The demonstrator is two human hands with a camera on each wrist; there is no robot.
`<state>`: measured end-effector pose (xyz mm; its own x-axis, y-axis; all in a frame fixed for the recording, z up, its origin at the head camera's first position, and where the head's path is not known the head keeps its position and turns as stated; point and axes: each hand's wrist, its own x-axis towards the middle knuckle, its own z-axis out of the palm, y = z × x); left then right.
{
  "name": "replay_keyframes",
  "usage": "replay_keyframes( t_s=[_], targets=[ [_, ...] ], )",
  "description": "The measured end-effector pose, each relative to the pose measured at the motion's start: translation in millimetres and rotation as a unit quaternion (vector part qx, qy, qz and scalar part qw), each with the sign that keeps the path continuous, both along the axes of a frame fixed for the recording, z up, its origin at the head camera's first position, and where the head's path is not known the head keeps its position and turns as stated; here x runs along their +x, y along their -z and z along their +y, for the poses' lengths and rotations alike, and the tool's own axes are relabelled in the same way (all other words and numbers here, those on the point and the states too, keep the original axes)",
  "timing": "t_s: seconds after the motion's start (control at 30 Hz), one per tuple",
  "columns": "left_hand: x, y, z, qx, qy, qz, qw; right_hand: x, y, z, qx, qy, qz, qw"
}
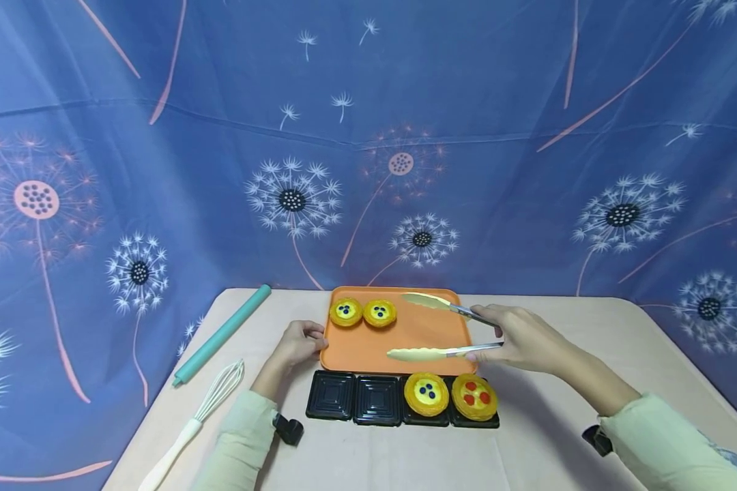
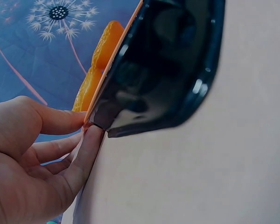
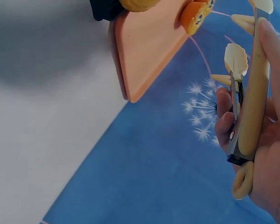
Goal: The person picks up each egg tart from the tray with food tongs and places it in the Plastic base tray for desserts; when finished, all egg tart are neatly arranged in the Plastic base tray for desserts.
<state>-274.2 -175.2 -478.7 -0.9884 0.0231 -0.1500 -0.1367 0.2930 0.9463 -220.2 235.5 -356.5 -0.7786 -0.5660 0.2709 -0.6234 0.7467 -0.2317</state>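
My left hand (image 1: 301, 341) pinches the left edge of an orange tray (image 1: 430, 334), thumb and fingers at its rim in the left wrist view. On the tray's left side sit two egg tarts with blue berries, one tart (image 1: 346, 312) beside another (image 1: 379, 314). Over the tray's right part, my right hand (image 1: 518, 339) grips a pair of tongs (image 1: 467, 311) with cream tips spread apart and nothing between them. In front of the tray, a row of black plastic boxes (image 1: 377, 399) holds a blueberry tart (image 1: 426, 394) and a tart with red pieces (image 1: 475, 397) in its two right compartments.
On the left of the table lie a teal rolling pin (image 1: 222, 335) and a whisk (image 1: 199, 416) with a white handle. A blue dandelion-print cloth (image 1: 356, 204) hangs right behind the table (image 1: 430, 457).
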Motion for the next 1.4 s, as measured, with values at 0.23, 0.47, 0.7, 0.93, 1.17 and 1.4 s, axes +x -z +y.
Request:
replay_keyframes(
  t_s=[0.23,0.47,0.7,0.93,1.17,1.4],
  targets=[
    [0.4,2.3,1.0,0.007,0.002,-0.003,1.0,-31.1,20.8,-12.3,-0.015,0.018,-0.045,0.9987],
    [0.2,4.0,2.2,0.01,0.005,-0.004,0.9999,-55.4,44.0,-24.4,-0.005,0.023,-0.052,0.9983],
    [-0.9,3.5,0.2,0.005,0.001,-0.007,1.0,-70.0,57.7,-38.3,-0.008,0.026,-0.096,0.995],
    [-3.2,-0.1,-1.6,-0.002,-0.002,-0.005,1.0,-77.4,64.0,-44.3,-0.011,0.029,-0.105,0.994],
    [-3.2,-2.7,-1.5,-0.012,-0.002,0.0,0.9999,-79.4,66.2,-46.3,-0.011,0.041,-0.099,0.9942],
    [-0.9,-1.7,-0.7,-0.005,-0.003,-0.002,1.0,-83.1,68.6,-55.0,-0.013,0.033,-0.092,0.9951]
  ],
)
